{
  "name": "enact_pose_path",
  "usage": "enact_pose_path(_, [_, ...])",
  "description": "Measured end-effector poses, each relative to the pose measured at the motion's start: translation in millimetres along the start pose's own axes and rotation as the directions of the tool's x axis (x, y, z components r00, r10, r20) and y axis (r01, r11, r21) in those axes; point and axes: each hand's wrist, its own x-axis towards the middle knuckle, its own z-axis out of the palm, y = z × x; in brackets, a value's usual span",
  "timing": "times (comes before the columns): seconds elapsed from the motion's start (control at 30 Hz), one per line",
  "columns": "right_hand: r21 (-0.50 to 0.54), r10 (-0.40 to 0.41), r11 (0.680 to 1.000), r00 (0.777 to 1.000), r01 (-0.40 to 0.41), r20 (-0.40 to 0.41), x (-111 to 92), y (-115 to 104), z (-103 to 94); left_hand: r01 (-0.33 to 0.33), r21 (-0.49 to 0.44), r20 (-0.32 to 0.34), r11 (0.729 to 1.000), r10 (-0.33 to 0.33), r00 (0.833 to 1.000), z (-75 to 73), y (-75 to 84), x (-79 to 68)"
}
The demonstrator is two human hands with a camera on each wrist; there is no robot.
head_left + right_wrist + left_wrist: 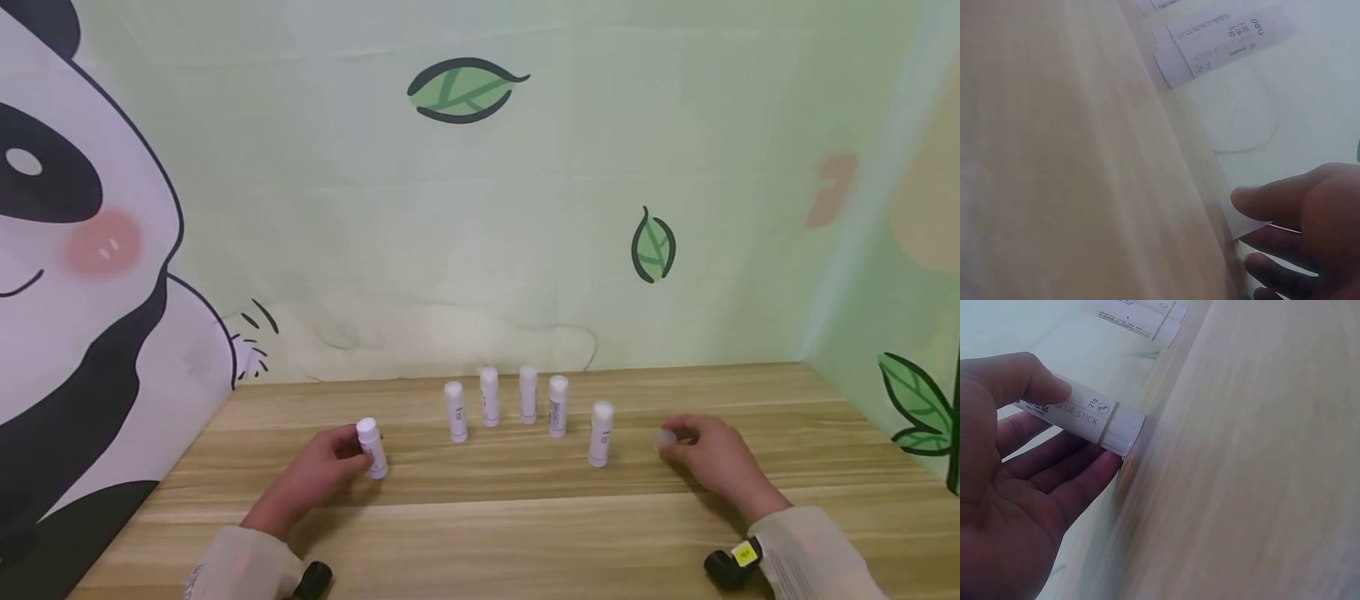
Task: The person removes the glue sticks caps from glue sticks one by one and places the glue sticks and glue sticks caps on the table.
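The fingers of the left hand [330,462] are parted only by the width of a white glue stick [1094,415], which is gripped between the thumb and the opposing fingers. The stick is held near-upright; whether its base touches the surface [480,533] cannot be confirmed. By the right hand [712,458], a small pale ribbed piece [1241,222] is pinched between thumb and forefinger, set close together; the remaining fingers are loosely bent beneath it. Between the two sets of fingers, five upright glue sticks [557,408] are arranged in an arc bowed away from the hands. None of the five is touched by either set of fingers.
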Motion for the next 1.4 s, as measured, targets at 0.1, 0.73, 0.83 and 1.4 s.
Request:
enact_pose_path(0.1, [-0.013,-0.003,1.000,1.000,0.003,-0.004,0.3,0.2,0.9,-0.002,-0.002,0.002,1.000,0.002,1.000,0.5,0.9,-0.9])
enact_pose_path(0.73, [-0.046,-0.015,0.999,1.000,0.015,-0.003,1.0,0.0,1.8,-0.055,-0.073,-0.127,0.996,0.045,0.991,2.9,14.5,-2.2])
enact_pose_path(0.83, [-0.049,-0.019,0.999,1.000,0.019,-0.001,1.2,0.4,2.0,-0.099,-0.061,-0.205,0.993,0.085,0.975,4.8,18.1,-2.2])
enact_pose_path(1.4, [-0.056,-0.035,0.998,0.999,0.034,-0.010,1.2,-0.5,1.5,-0.224,0.145,-0.465,0.964,0.266,0.845,30.8,69.0,-10.6])
